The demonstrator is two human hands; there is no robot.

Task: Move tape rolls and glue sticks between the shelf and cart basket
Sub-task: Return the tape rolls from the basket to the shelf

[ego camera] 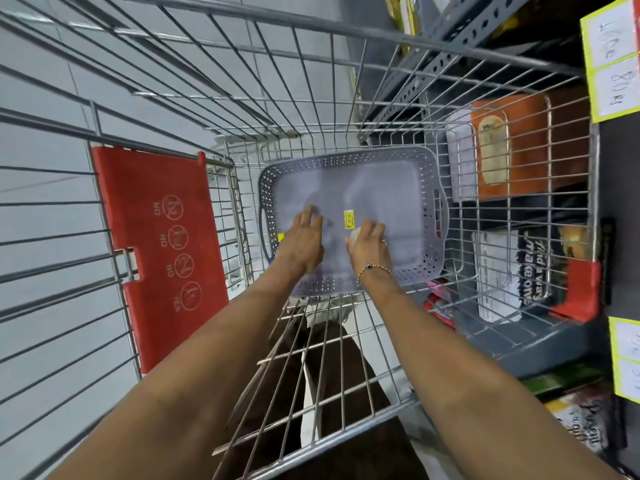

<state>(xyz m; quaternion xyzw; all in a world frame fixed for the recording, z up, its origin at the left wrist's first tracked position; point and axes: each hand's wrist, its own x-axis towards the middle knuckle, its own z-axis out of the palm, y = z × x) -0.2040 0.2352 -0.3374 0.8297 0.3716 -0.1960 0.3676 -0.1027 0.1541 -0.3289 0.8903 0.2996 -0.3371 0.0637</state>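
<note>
While both bare arms reach down into the wire shopping cart (346, 109), the left hand (301, 244) lies with its fingers loosely spread and flat against the floor of the grey plastic basket (429, 174), gripping nothing that can be seen. The right hand (369, 245) is curled around a small whitish rounded object (354, 235), of which only a sliver shows at the thumb side; whether it is a tape roll or a glue stick cannot be told. A beaded bracelet (373, 269) circles the right wrist, and a ring sits on one finger.

Motion blur smears the basket floor, so pale shapes lying in it are too vague to name. A yellow sticker (349, 219) sits between the two hands, its print unreadable. Something yellow and blue (281, 237) peeks out just left of the left hand, mostly hidden by the basket wall.

The basket is rectangular with rounded corners, perforated lattice walls and slot handles at its ends, and rests on the cart's wire bottom. A red plastic seat flap (156, 244) with circular pictograms hangs on the cart's left side. Through the right-hand wires, grey metal shelving (450, 46) holds an orange packet (509, 147) and a dark printed pack (533, 268), with yellow-edged handwritten price tags (609, 60) cut off at the frame edge.
</note>
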